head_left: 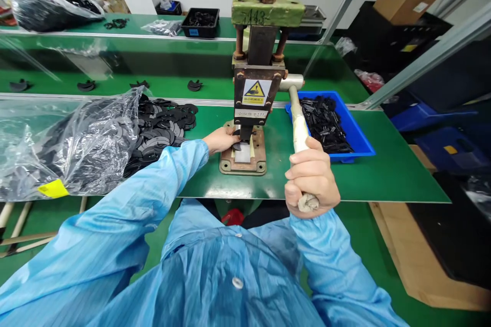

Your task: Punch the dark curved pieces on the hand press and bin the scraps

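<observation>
The small black part (238, 146) under the left hand (221, 139) is probably light, thin and fairly stiff, like the flat curved pieces heaped at left of centre; it seems best pinched at its outer edge, well clear of the ram. It lies on the base plate of the hand press (256, 93), in the middle of the frame, mostly hidden by fingertips, so its exact shape cannot be told. The left grip is nearly closed, fingertips touching that part. The right hand (310, 178) is fisted tight around the wrapped end of the press lever (298, 123), which looks rigid and heavy to pull. A blue tray (358, 135) of black pieces sits right of the press on the green surface (391, 176); a clear bag (65, 145) of parts lies at left.
</observation>
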Tool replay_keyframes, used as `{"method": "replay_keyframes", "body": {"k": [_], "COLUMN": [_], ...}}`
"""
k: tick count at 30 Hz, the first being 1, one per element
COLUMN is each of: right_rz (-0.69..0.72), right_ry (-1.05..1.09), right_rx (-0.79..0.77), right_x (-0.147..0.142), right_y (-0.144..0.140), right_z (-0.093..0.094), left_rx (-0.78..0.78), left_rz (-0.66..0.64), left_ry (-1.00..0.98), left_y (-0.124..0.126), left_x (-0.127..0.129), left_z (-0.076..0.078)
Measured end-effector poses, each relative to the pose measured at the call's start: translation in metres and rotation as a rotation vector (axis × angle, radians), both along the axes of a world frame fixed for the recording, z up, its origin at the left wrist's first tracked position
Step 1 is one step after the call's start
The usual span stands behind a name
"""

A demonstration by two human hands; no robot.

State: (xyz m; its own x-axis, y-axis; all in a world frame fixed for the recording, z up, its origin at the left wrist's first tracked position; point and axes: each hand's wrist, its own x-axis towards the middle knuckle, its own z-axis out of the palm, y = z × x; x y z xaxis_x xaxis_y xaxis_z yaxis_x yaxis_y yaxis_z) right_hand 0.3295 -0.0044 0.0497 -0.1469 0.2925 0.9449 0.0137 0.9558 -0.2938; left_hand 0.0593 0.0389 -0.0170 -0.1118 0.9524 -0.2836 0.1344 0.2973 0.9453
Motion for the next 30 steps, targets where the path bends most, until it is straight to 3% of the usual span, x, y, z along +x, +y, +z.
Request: {"method": "replay_keyframes", "body": {"k": [9,15,19,22,25,27,30], "right_rz": [-0.017,-0.029,-0.034,-0.028,-0.032,-0.038,-0.039], "right_ry": [-0.025,-0.033,0.001,0.035,0.053,0.050,0.022], "right_rx": [0.023,0.060,0.080,0.081,0.076,0.076,0.075], "right_x": [0.001,0.002,0.001,-0.002,-0.005,-0.005,-0.003], "right_y": [0.001,0.004,0.010,0.011,0.011,0.010,0.010], "right_z": [0.003,0.006,0.001,-0.001,-0.001,0.000,0.001], "left_rx": [0.078,0.324,0.369,0.302,0.178,0.105,0.015], "left_rz": [0.045,-0.182,-0.230,-0.236,-0.323,-0.433,-0.549], "left_ry": [0.144,0.286,0.649,1.065,1.294,1.364,1.435], "left_y": [-0.019,-0.072,-0.099,-0.106,-0.102,-0.095,-0.082], "left_x": [0.006,0.000,-0.053,-0.115,-0.161,-0.175,-0.176], "left_z": [0.000,0.008,0.015,0.021,0.026,0.027,0.024]}}
